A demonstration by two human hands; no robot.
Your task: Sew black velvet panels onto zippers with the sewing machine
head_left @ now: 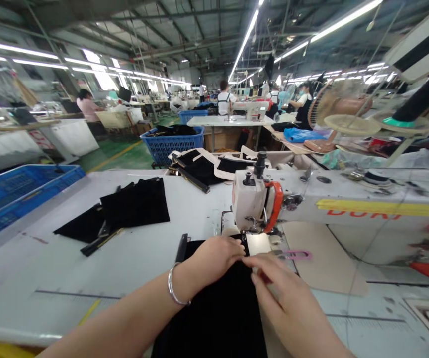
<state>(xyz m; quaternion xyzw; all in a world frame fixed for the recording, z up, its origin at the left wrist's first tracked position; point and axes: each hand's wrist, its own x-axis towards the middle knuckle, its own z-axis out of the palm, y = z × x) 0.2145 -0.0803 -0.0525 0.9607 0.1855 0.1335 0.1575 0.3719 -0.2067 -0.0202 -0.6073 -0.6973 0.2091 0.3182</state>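
Note:
A black fabric piece (225,313) lies on the white table and runs up to the sewing machine head (248,201). My left hand (214,256), with a silver bangle (173,283) at the wrist, is closed over the fabric, its fingers bent close in front of the presser foot. The tips of my right hand (279,286) meet the fabric's right edge, index finger and thumb closed on it, just beside the left fingertips. A dark strip (182,247) shows at the fabric's upper left. Thread snips with a pink handle (298,254) lie beyond my right hand. The needle is hard to make out.
Black pieces with zippers (135,201) lie at left on the table (61,268). More black and white pieces (203,166) are heaped behind the machine. Blue crates (28,184) stand at left and beyond. A fan (322,107) and thread stand are at right; co-workers sit farther back.

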